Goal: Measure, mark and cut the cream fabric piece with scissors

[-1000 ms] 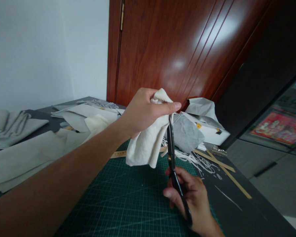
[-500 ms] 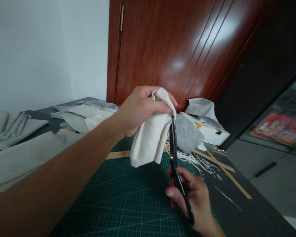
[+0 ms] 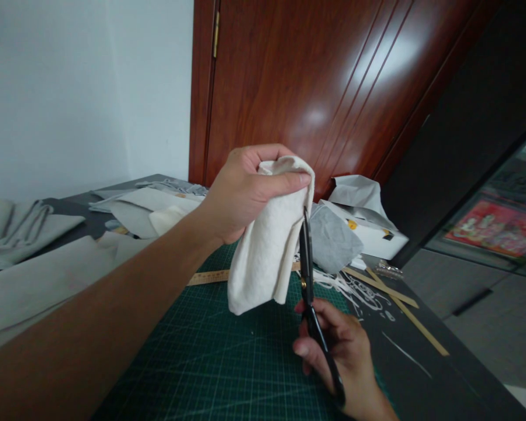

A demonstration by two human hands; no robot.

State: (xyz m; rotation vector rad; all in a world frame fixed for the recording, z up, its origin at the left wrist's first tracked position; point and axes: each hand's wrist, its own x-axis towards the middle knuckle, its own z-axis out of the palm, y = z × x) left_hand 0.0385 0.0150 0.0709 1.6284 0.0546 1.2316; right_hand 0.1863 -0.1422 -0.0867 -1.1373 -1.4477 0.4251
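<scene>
A cream piece of fabric [image 3: 260, 257] hangs folded over in front of me, pinched near its top edge by my left hand [image 3: 248, 190]. The thumb presses on the near face, and the other fingers are mostly behind the cloth. My right hand [image 3: 344, 348] grips the handles of black scissors [image 3: 305, 251] with a brass-coloured pivot. Their blades point upward and look nearly closed, with the tips at the fabric's right edge, just below my left thumb. Whether cloth lies between the blades cannot be made out.
A green cutting mat [image 3: 210, 356] lies below, with a wooden ruler [image 3: 208, 277] across it. White cords [image 3: 346, 286], wooden strips [image 3: 414, 318] and a white box [image 3: 377, 234] are at the right. Fabric pieces [image 3: 39, 280] cover the left side. A brown door [image 3: 280, 76] stands behind.
My left hand has shifted its grip, its thumb now higher along the fabric's edge. The cloth hangs slightly lower. The scissors have barely moved, their tips now below the thumb.
</scene>
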